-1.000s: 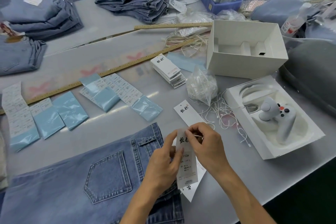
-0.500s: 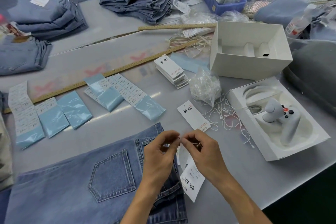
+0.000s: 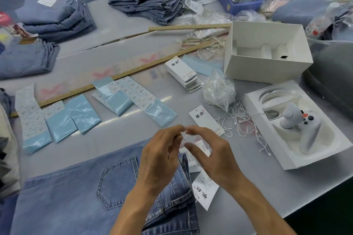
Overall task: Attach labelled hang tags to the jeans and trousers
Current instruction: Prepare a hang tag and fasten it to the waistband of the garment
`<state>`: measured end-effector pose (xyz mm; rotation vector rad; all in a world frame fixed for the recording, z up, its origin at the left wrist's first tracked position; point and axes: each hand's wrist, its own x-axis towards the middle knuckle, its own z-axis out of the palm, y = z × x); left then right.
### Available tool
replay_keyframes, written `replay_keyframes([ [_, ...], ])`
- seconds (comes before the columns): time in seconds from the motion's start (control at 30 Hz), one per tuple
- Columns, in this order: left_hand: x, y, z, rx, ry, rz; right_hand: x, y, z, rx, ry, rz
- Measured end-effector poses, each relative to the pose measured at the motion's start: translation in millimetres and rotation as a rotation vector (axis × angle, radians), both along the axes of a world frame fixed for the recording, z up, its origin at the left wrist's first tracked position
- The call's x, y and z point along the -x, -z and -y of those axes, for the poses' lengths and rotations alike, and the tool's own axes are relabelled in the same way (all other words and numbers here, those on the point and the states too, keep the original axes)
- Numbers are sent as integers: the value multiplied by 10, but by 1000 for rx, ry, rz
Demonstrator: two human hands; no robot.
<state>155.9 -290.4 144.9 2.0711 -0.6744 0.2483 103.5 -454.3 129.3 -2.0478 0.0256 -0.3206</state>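
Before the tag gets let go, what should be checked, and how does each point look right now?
1. Both hands on the fastener: left hand and right hand pinch a small white piece between fingertips: ok.
2. Fastener snapped closed: cannot tell, too small and blurred.
3. Hang tag at the jeans waistband: ok.
4. String through a belt loop: cannot tell, hidden by the hands.
5. Spare tag nearby: ok.

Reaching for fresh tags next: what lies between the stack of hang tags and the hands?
In the head view, a single hang tag lies flat on the table between the stack and both hands.
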Motion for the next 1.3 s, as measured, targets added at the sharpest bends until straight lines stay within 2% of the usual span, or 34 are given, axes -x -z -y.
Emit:
replay_keyframes([
  [0.07, -30, -35, -38, 51, 6, -27, -59, -37, -60, -113, -19, -12],
  [0.2, -9, -43, -115, 100, 25, -36, -118, -82, -136, -94, -44, 60],
  [0.27, 43, -37, -140, 83, 22, -47, -91, -81, -153, -132, -71, 14],
  [0.33, 90, -22, -224, 17, 45, -162, -32, -41, -142, -154, -77, -38],
  [0.37, 121, 9, -282, -72, 100, -290, 4, -19, -122, -160, -68, -61],
  [0.43, 224, 130, -396, -408, 286, -497, 84, 31, -65, -181, -38, -115],
  [0.5, 371, 269, -466, -704, 395, -467, 174, 81, -5, -181, -22, -182],
  [0.53, 415, 309, -474, -745, 403, -455, 224, 104, 15, -167, -37, -221],
  [0.63, 433, 358, -481, -613, 349, -500, 405, 163, -4, -85, -135, -316],
  [0.77, 390, 378, -556, -293, 281, -817, 653, 189, -77, 57, -271, -386],
  [0.9, 382, 405, -622, -206, 335, -938, 861, 184, -150, 304, -380, -450],
  [1.03, 369, 379, -640, -188, 376, -932, 877, 173, -316, 253, -206, -441],
  [1.17, 363, 371, -633, -127, 317, -945, 858, 221, -548, 42, -2, -412],
  [1.3, 343, 397, -631, -237, 323, -892, 925, 350, -672, -46, 150, -419],
])
